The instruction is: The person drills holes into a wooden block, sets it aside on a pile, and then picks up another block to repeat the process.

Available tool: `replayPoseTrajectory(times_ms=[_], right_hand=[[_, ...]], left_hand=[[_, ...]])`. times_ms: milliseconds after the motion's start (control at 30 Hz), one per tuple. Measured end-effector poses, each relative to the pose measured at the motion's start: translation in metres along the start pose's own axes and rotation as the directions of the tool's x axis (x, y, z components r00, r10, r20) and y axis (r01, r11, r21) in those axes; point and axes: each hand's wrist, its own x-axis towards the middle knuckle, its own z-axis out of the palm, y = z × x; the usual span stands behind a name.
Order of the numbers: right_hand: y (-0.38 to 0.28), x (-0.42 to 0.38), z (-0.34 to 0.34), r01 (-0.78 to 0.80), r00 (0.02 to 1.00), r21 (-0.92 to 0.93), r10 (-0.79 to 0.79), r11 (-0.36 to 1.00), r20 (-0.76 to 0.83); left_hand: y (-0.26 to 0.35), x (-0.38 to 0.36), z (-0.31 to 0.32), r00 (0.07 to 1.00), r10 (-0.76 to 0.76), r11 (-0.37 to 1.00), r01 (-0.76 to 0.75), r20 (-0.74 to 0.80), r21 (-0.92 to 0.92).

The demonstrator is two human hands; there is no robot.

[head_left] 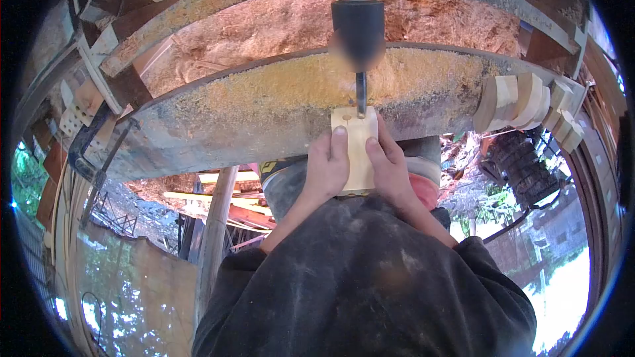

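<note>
A pale wooden block (358, 149) lies between my two hands, its far end on the sawdust-covered board. My left hand (328, 163) grips its left edge, thumb on top. From the other side my right hand (391, 167) holds the right edge, its thumb also on the upper face. A round mark or hole shows near the block's far left corner. Directly above the far right corner stands a drill bit (361, 96), its tip at or just over the wood. The bit hangs from a dark drill chuck (358, 30).
Several cut wooden pieces (506, 102) stand at the board's right end. A C-clamp (88, 149) is fixed at its left end. Yellow sawdust (264, 86) covers much of the board (192, 142). A wooden post (216, 225) rises at the lower left.
</note>
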Motion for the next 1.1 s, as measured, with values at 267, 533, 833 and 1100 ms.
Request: replayPoseTrajectory(times_ms=[267, 533, 833, 1100], right_hand=[[-0.003, 0.001, 0.000, -0.029, 1.000, 0.080, 0.028, 0.996, 0.014], [-0.010, 0.005, 0.002, -0.035, 0.999, 0.147, 0.029, 0.988, 0.040], [-0.013, 0.008, 0.002, -0.053, 0.999, 0.149, 0.051, 0.987, 0.014], [-0.018, 0.012, 0.003, -0.067, 0.998, 0.132, 0.064, 0.989, 0.023]], left_hand=[[0.000, 0.003, -0.001, 1.000, -0.001, 1.000, 0.001, 0.016, 0.013], [0.001, 0.005, 0.001, 1.000, -0.003, 1.000, 0.004, -0.024, 0.018], [0.021, 0.005, -0.003, 0.999, -0.043, 0.998, 0.044, 0.019, -0.038], [0.023, 0.010, -0.004, 0.996, -0.081, 0.995, 0.083, 0.031, -0.058]])
